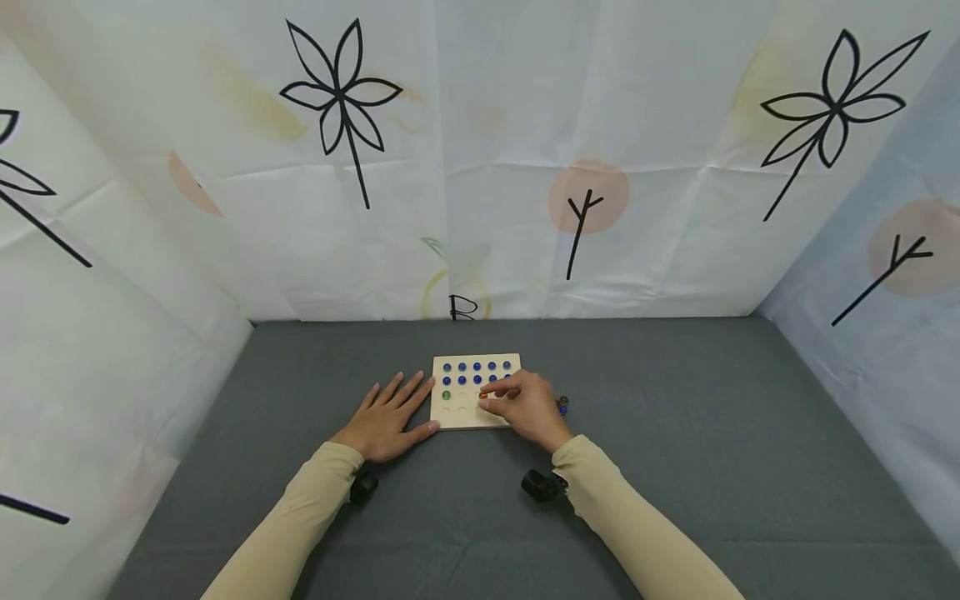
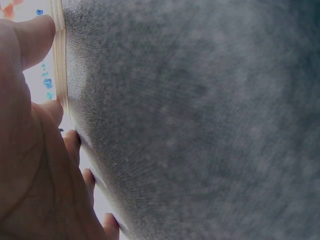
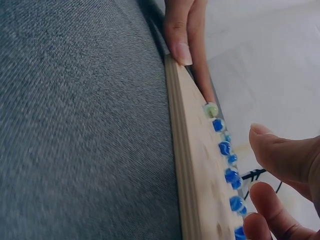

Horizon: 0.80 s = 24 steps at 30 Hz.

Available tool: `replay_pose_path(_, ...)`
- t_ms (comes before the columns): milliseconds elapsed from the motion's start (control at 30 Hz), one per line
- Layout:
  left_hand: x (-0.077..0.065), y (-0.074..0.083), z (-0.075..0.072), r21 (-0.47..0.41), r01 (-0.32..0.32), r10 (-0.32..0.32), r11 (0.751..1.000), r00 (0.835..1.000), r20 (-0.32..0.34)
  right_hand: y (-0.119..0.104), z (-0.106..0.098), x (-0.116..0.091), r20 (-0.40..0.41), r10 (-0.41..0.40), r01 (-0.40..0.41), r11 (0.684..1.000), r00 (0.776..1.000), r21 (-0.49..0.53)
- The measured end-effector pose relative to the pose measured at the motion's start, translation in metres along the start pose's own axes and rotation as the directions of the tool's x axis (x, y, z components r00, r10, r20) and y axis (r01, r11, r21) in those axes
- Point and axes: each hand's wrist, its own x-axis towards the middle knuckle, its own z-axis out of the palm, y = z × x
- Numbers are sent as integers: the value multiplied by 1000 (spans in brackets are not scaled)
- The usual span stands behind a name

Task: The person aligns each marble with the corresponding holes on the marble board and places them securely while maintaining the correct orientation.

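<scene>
A pale wooden board [image 1: 469, 422] with rows of shallow round holes lies on the dark grey cloth. Blue marbles [image 1: 462, 380] fill much of its two far rows, and a green marble [image 1: 446, 395] sits at the left of the third. My left hand [image 1: 391, 423] lies flat, fingers spread, its thumb and fingertips touching the board's left edge. Over the board, my right hand [image 1: 528, 408] pinches an orange marble [image 1: 483, 396] between thumb and index finger. In the right wrist view the right fingers [image 3: 270, 142] appear above the board, and the orange marble does not show.
A few loose marbles [image 1: 562, 406], one blue and one brownish, lie right of the board, partly behind the right hand. A patterned white cloth wall [image 1: 510, 275] rises behind the table. Black wrist devices [image 1: 542, 485] sit under both forearms.
</scene>
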Motion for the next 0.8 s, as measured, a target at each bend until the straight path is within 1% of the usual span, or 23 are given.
replay_pose_path(200,2,-4,5,-17,-5,5,1000,1000,-14,-1,11,4,20,3,-3,1000,1000,-27)
replay_pose_path(333,3,-7,8,-17,-17,16,1000,999,-31,-2,16,5,15,-17,18,999,1000,-46)
replay_pose_path(433,3,-8,9,-1,-11,11,1000,1000,-26,-4,19,6,6,-33,34,998,999,-51)
replay_pose_path(633,2,-6,7,-16,-21,21,1000,999,-35,-4,25,10,5,-58,58,994,998,-88)
replay_pose_path(800,3,-9,10,-3,-16,16,1000,999,-36,-3,28,11,13,-55,56,991,998,-118)
